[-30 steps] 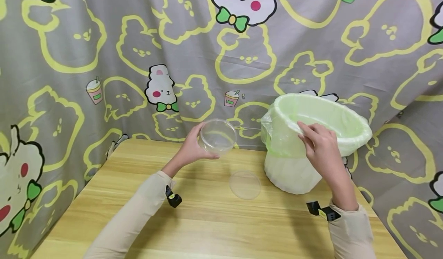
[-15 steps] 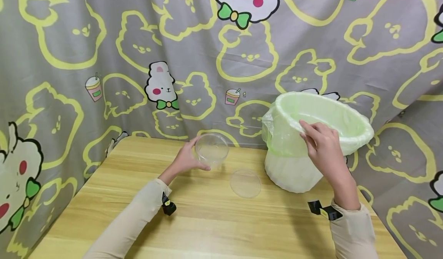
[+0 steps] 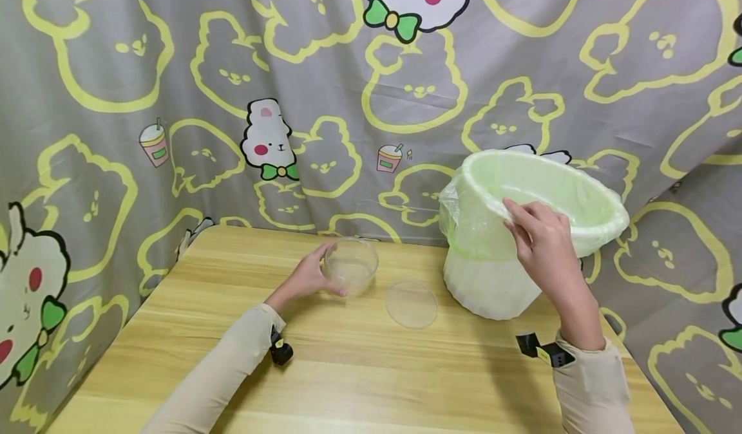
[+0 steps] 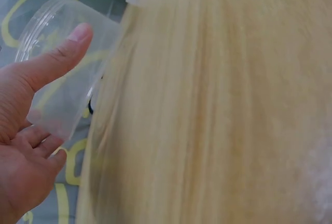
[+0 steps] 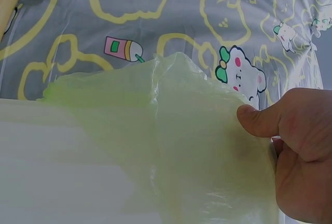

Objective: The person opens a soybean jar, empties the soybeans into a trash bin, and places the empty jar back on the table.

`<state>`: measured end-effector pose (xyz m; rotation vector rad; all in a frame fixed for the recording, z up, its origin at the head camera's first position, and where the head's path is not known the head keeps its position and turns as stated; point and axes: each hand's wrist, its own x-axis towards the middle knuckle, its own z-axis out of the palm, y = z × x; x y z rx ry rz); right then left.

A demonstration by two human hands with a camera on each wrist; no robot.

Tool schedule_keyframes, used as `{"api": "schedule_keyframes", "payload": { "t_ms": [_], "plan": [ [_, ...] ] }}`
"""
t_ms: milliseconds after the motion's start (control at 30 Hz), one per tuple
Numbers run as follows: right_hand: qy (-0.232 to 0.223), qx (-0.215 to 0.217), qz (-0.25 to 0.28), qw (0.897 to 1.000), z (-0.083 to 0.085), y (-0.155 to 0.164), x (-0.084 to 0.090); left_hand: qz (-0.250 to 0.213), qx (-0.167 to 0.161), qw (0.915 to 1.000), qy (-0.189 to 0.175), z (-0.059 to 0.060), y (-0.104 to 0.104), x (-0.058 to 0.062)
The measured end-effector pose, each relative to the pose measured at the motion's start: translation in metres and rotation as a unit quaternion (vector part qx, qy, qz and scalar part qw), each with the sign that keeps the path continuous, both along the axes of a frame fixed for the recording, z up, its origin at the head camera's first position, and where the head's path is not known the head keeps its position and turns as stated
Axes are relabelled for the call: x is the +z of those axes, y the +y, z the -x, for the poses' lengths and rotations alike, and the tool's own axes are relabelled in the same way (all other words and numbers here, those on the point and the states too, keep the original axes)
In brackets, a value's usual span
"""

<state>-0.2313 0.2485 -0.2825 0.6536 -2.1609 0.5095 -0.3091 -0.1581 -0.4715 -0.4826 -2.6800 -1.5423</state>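
My left hand (image 3: 310, 276) grips a clear round plastic container (image 3: 350, 272), which sits on or just above the wooden table (image 3: 348, 382) near its far edge. In the left wrist view the thumb and fingers of that left hand (image 4: 28, 130) wrap the clear container (image 4: 62, 73). A clear round lid (image 3: 411, 303) lies flat on the table beside it. My right hand (image 3: 542, 241) holds the near rim of a white bin (image 3: 493, 286) lined with a pale green bag (image 3: 539, 192). In the right wrist view my right hand (image 5: 295, 146) presses its thumb on the green bag (image 5: 171, 130).
A grey curtain (image 3: 174, 67) printed with yellow outlines and cartoon bears hangs close behind and around the table. The bin stands at the table's far right corner. Black wrist-camera mounts (image 3: 281, 351) sit on both sleeves.
My left hand has lowered the clear container from mid-air down to the table surface. The right hand has stayed on the bin's rim.
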Motion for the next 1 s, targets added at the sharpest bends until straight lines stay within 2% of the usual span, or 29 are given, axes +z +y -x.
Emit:
{"api": "schedule_keyframes", "payload": {
  "t_ms": [200, 533, 733, 867, 1000],
  "plan": [
    [-0.001, 0.000, -0.003, 1.000, -0.001, 0.000, 0.000, -0.009, -0.006, 0.9995, -0.028, -0.002, -0.001, -0.007],
    [-0.005, -0.001, -0.003, 1.000, -0.001, -0.001, 0.000, -0.019, -0.027, 0.9980, -0.054, -0.003, -0.008, -0.016],
    [-0.017, -0.007, -0.005, 1.000, -0.001, -0.001, -0.002, -0.019, -0.028, 0.9969, -0.071, -0.001, -0.012, -0.020],
    [-0.043, -0.005, 0.007, 0.999, -0.002, -0.002, -0.002, -0.011, -0.018, 0.9976, -0.066, 0.001, -0.016, -0.014],
    [-0.021, 0.031, 0.040, 0.999, 0.002, -0.008, -0.006, 0.020, 0.008, 0.9996, -0.020, -0.002, -0.015, 0.010]
  ]
}}
